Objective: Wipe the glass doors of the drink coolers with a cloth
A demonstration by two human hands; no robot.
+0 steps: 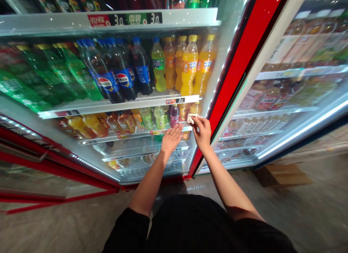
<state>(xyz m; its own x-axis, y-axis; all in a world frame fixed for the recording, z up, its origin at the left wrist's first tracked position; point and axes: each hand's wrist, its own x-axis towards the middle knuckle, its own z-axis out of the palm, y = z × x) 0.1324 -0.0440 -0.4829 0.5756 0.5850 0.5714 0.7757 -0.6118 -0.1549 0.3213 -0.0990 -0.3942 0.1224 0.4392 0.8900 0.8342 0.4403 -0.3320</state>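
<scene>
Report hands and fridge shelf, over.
Left hand flat on shelf edge. Right hand pinching white cloth by small bottles. Nothing blocking either hand.

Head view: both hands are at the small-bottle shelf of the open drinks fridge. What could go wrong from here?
1. The right hand pinches a white cloth beside the small bottles; a sweep could topple the purple bottle.
2. The left hand rests flat on the wire shelf front; leaning weight may jolt that row.
3. The red-framed door stands open at the left and could be bumped.
</scene>
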